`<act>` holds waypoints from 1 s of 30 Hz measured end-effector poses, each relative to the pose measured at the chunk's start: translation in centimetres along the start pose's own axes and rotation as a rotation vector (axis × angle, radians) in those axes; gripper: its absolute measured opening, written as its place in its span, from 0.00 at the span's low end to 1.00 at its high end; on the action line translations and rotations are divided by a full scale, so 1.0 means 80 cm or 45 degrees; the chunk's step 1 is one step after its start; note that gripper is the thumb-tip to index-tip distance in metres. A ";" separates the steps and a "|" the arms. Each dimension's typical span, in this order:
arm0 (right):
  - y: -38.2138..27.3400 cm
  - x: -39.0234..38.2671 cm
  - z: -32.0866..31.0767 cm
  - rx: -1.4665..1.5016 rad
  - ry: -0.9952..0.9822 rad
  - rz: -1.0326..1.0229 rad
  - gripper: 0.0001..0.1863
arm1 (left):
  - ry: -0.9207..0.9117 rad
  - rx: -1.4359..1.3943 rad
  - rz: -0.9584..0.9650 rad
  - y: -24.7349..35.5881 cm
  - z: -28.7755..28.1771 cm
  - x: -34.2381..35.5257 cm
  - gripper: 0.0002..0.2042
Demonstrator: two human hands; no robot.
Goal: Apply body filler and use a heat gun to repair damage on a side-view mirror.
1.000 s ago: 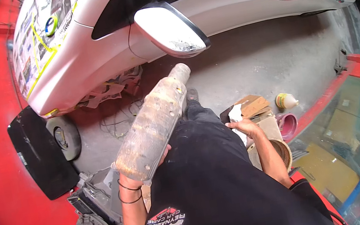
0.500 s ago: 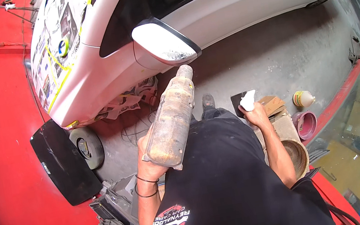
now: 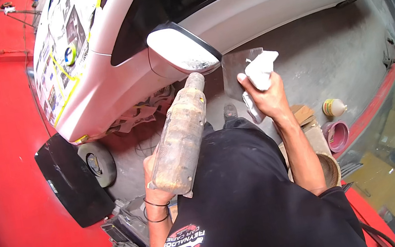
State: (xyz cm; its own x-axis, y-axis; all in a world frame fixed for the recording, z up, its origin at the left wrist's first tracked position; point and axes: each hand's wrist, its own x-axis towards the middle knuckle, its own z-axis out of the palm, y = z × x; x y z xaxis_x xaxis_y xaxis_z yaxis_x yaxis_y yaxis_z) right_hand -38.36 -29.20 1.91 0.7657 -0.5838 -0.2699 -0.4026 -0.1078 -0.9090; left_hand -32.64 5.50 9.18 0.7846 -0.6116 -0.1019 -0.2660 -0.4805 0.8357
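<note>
The left grip holds a dirty metal tube; the right grip holds white cloth and a gray sheet.

Left hand partly behind metal cylinder

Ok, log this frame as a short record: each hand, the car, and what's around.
Left hand: grips a dirty metal canister, narrow end away from the body
Right hand: holds a white cloth and a flat sheet, blurred
Car: white, newspaper on it, tape roll on the newspaper
To the left: black panel, wheel
To the right: bottle, pink tub
</note>
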 end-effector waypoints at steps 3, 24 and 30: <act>-0.016 0.018 0.015 -0.027 0.039 -0.161 0.17 | 0.030 -0.533 -0.397 -0.007 -0.005 -0.006 0.23; -0.044 0.049 0.045 -0.022 -0.044 -0.171 0.13 | 0.011 -0.616 -0.322 -0.054 -0.017 -0.011 0.26; -0.049 0.046 0.042 0.084 -0.056 -0.181 0.11 | 0.025 -0.496 -0.210 -0.053 -0.015 -0.008 0.24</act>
State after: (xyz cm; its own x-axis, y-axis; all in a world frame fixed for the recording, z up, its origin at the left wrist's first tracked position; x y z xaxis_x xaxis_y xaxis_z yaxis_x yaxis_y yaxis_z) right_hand -32.27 -28.20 3.43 0.8347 -0.5301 -0.1491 -0.2557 -0.1331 -0.9576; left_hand -31.33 8.63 6.35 0.8102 -0.5329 -0.2441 0.0926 -0.2948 0.9510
